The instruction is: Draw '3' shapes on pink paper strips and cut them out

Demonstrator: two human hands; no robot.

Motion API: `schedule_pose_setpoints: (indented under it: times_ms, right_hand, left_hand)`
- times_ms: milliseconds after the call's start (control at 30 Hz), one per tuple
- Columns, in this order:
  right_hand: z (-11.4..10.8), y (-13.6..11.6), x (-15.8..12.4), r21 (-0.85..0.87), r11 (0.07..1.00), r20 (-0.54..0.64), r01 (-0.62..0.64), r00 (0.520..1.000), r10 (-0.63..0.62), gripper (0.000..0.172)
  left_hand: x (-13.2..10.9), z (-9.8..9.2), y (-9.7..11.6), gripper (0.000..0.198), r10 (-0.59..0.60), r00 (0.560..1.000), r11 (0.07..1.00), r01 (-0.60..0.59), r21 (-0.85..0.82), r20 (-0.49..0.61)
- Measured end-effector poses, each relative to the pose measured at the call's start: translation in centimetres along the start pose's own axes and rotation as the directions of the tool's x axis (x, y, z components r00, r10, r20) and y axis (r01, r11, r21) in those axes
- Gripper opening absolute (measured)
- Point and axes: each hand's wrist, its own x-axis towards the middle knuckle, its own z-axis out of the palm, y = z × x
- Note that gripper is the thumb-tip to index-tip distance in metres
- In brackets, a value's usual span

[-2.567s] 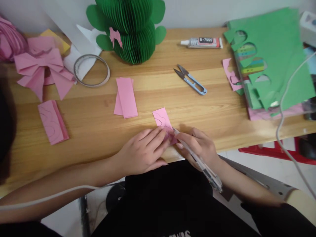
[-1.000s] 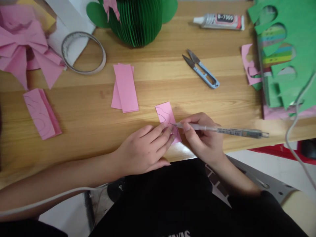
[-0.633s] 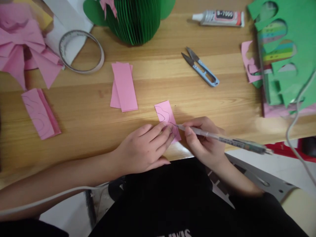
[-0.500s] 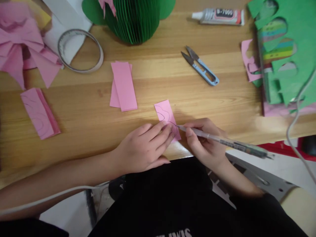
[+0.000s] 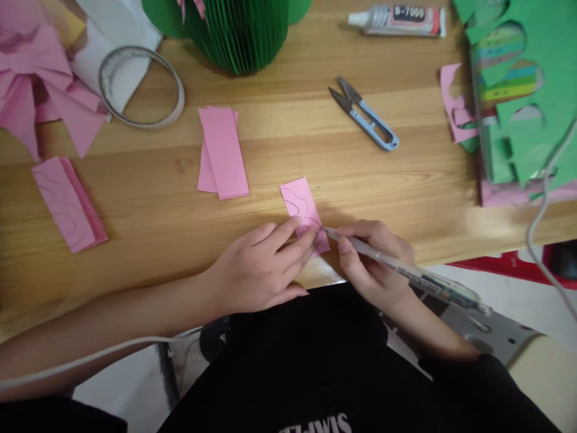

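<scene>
A small pink paper strip (image 5: 299, 193) with curved dark lines drawn on it lies near the table's front edge. My left hand (image 5: 265, 264) rests flat with fingers stretched out, pressing the strip's lower part and hiding some of it. In my right hand (image 5: 376, 258) is a clear-barrelled pen (image 5: 419, 275), its tip touching the strip's right edge at the end of a line. Two plain pink paper strips (image 5: 225, 153) lie crossed, one over the other, further back. At the left sits a folded pink paper piece (image 5: 65, 204) with similar curves on it.
Thread snips (image 5: 365, 114) lie behind my right hand, with a glue tube (image 5: 406, 21) beyond. A tape roll (image 5: 178, 99), a pink paper bow (image 5: 45, 72) and a green honeycomb paper ball (image 5: 243, 36) stand at the back. Cut green paper (image 5: 554, 78) and a white cable (image 5: 536, 222) are at right.
The view has shifted slightly, so table things sit a little higher. The pen's back end has tipped down towards me; its tip stays at the strip's right edge. My left hand stays on the strip.
</scene>
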Motion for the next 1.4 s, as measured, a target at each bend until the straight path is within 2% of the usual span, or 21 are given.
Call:
schedule_pose_setpoints:
  times_ms: [133, 467, 767, 933, 1400]
  right_hand:
    - [0.0, -0.1, -0.1, -0.012, 1.000, 0.008, -0.001, 1.000, 0.001, 0.005]
    - [-0.2, -0.2, -0.3, -0.037, 0.999, 0.014, 0.016, 1.000, -0.015, 0.005]
    - [-0.2, -0.3, -0.8, -0.040, 0.999, 0.029, 0.019, 0.999, -0.018, 0.005]
    - [-0.2, -0.3, -1.0, -0.025, 0.999, 0.029, 0.047, 0.999, -0.046, 0.005]
    - [-0.2, -0.5, -1.1, -0.028, 0.998, 0.036, 0.053, 0.998, -0.052, 0.006]
  left_hand:
    - [0.0, 0.0, -0.1, 0.058, 0.005, 1.000, 1.000, -0.004, -0.030, 0.015]
    - [0.1, -0.2, -0.1, 0.055, 0.010, 1.000, 0.999, -0.011, 0.033, 0.025]
    - [0.2, -0.3, -0.2, 0.056, 0.013, 1.000, 1.000, -0.013, 0.003, -0.002]
    - [0.1, -0.2, -0.1, 0.055, 0.012, 1.000, 0.999, -0.013, 0.043, 0.026]
    - [0.4, -0.2, -0.4, 0.033, 0.011, 0.999, 1.000, -0.010, 0.008, -0.038]
